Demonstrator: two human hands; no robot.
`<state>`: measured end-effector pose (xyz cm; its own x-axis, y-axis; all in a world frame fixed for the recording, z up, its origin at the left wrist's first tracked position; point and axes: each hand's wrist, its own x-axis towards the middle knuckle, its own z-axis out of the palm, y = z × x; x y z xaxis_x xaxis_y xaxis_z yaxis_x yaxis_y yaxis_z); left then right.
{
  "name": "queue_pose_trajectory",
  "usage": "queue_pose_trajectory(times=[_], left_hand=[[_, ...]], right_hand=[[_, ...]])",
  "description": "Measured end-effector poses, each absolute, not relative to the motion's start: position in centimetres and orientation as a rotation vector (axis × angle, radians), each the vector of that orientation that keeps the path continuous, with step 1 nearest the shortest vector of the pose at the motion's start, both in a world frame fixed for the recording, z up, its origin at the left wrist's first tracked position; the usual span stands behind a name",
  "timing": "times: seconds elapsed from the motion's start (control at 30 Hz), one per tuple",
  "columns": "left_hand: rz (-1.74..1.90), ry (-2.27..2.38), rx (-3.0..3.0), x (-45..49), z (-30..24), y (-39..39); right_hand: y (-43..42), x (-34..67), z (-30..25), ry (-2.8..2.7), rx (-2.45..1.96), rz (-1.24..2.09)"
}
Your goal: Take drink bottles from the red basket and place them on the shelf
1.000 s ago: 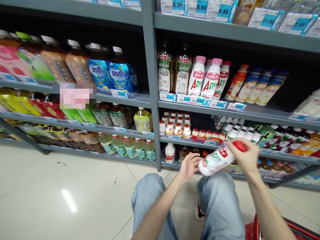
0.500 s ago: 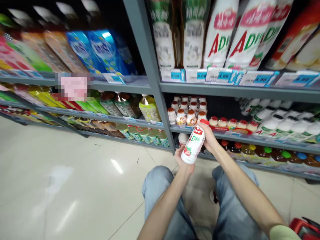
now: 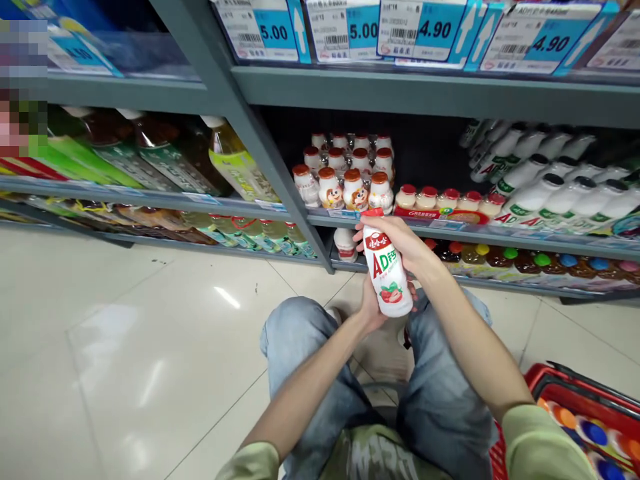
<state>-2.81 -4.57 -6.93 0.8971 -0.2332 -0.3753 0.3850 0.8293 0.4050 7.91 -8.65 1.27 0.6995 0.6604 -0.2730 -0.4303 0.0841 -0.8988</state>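
Two parts of the scene are withheld from inspection: a pixelated patch (image 3: 20,80) covers the upper left edge, and the goods on the top shelf are cut off, so that only the price tags (image 3: 350,27) along its lip are seen. One white bottle (image 3: 387,277), red-capped and printed with "AD" and a strawberry, is held upright in front of the shelves, above the knees and just below the small orange-capped bottles (image 3: 350,187). The right hand (image 3: 403,243) is closed round its neck just under the cap. The left hand (image 3: 371,303) is cupped about its base, and most of that hand is hidden behind the bottle, so the fingers cannot be counted. Both hands are thus clamped on the same bottle, one above the other. A row of red-capped packs (image 3: 445,200) stands beside the small bottles, and white bottles with dark caps (image 3: 550,180) are laid on their sides further right. Dark bottles with coloured caps (image 3: 500,257) fill the lowest shelf. A red basket (image 3: 560,385) stands on the floor (image 3: 125,347) at the lower right, cut off by the frame; round coloured caps (image 3: 595,432) are seen in it, but the items under them cannot be made out.
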Motion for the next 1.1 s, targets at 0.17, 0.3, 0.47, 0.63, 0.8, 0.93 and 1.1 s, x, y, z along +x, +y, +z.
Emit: queue_pose_trajectory(times=[0.17,0.3,0.47,0.63,0.8,0.93,1.1], left_hand=[[-0.308,0.472,0.56,-2.2,-7.7,-4.6],[-0.298,0.51,0.59,-2.0,-7.5,-3.8],[-0.308,0.526,0.581,-2.4,-7.5,-3.4],[-0.333,0.558,0.59,-2.7,-7.5,-3.0],[-0.33,0.564,0.611,-3.0,-7.1,-2.7],[-0.33,0.563,0.625,-3.1,-6.9,-2.7],[-0.346,0.558,0.629,-3.0,-7.1,-2.7]], right_hand=[[-8.5,7.6,0.4,-0.188,-1.39,0.684],[-8.2,8.0,-0.1,-0.168,-1.397,0.634],[-7.5,7.5,-0.2,-0.169,-1.413,0.642],[-7.1,7.4,-0.7,-0.19,-1.444,0.644],[-7.1,7.6,-1.3,-0.214,-1.448,0.64],[-7.2,7.6,-1.5,-0.216,-1.47,0.642],[-7.3,7.7,-1.7,-0.248,-1.495,0.612]])
